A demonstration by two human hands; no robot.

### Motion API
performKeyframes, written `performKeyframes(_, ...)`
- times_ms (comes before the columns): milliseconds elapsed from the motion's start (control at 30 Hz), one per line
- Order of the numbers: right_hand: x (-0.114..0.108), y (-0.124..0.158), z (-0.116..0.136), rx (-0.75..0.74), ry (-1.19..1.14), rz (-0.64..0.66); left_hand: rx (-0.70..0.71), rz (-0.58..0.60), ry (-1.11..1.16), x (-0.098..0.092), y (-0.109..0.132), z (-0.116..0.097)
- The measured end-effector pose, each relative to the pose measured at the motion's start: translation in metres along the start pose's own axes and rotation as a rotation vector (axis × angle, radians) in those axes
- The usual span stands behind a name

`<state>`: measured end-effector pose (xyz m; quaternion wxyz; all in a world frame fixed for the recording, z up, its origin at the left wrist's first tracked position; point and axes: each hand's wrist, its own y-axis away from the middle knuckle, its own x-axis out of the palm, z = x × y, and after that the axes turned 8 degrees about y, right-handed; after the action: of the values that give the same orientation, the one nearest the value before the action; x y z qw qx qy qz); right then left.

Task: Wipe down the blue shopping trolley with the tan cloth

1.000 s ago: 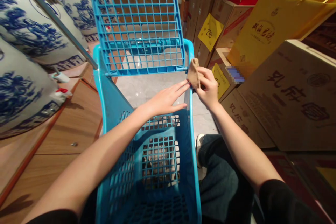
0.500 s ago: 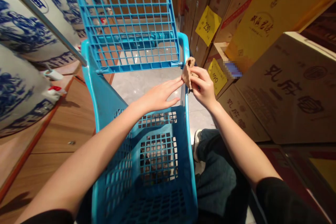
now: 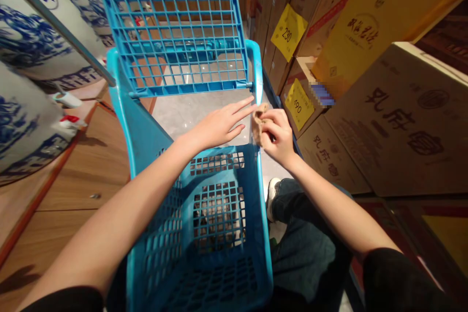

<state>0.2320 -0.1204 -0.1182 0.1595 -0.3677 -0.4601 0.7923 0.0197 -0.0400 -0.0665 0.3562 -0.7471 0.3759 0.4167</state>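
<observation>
A blue plastic shopping cart [image 3: 259, 214] stands in front of me, its grid flap [image 3: 183, 34] raised at the far end. My right hand [image 3: 278, 132] is closed on a brown cloth [image 3: 258, 126], which lies against the cart's right rim. My left hand [image 3: 224, 121] reaches over the basket from the left. Its fingers are stretched out and spread, with the tips at the inner side of the right rim, close to the cloth. Whether those fingertips touch the rim I cannot tell.
Stacked cartons [image 3: 405, 122] with yellow price cards [image 3: 299, 105] and a yellow gift bag [image 3: 369, 29] line the right side. Large blue-and-white jars [image 3: 29, 107] stand on a wooden cabinet [image 3: 84, 165] at the left. A metal pole [image 3: 62, 24] slants to the cart's left rim.
My right hand has slid the cloth along the right rim towards me. My left hand stays beside it with fingers a little more spread. The view has shifted slightly.
</observation>
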Motion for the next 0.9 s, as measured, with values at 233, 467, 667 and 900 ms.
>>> performKeyframes(233,0.0,0.003,-0.005,-0.076,-0.105,0.056,0.029,-0.031,-0.024,0.0,0.003,0.001)
performKeyframes(467,-0.016,-0.008,0.01,-0.077,-0.06,0.231,0.114,-0.011,-0.046,0.001,-0.005,-0.012)
performKeyframes(667,-0.013,-0.004,0.001,-0.084,-0.164,0.24,0.04,0.03,-0.041,0.002,-0.002,-0.015)
performKeyframes(900,-0.021,-0.021,-0.009,0.069,-0.275,0.392,-0.012,-0.034,-0.139,-0.001,-0.011,-0.008)
